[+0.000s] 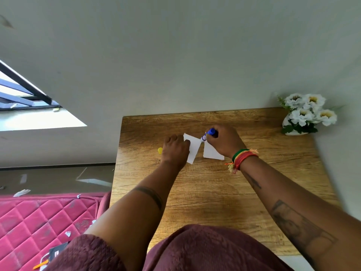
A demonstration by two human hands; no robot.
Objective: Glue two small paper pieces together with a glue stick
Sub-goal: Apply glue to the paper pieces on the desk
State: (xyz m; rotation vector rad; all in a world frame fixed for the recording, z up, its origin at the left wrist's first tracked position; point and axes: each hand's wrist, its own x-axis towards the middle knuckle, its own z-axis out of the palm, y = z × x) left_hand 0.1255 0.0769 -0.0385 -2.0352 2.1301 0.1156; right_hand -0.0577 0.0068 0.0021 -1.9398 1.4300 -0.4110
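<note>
A glue stick (207,136) is gripped in the right hand (224,141), tip on the left paper (192,147), which is pressed flat by the left hand (174,151).

We note a table (214,192) set against the wall, with a mattress (39,222) on the floor to its left. At the table's far right corner stands a vase of flowers (304,116). Near the middle of the far half lie two paper pieces side by side, apart: the left piece (193,148) under the left hand (174,151), the right piece (212,153) partly under the right hand (224,140). The glue stick (207,135) sits in the right hand, its tip down between the two pieces. A cap (160,150) lies just left of the left hand.
</note>
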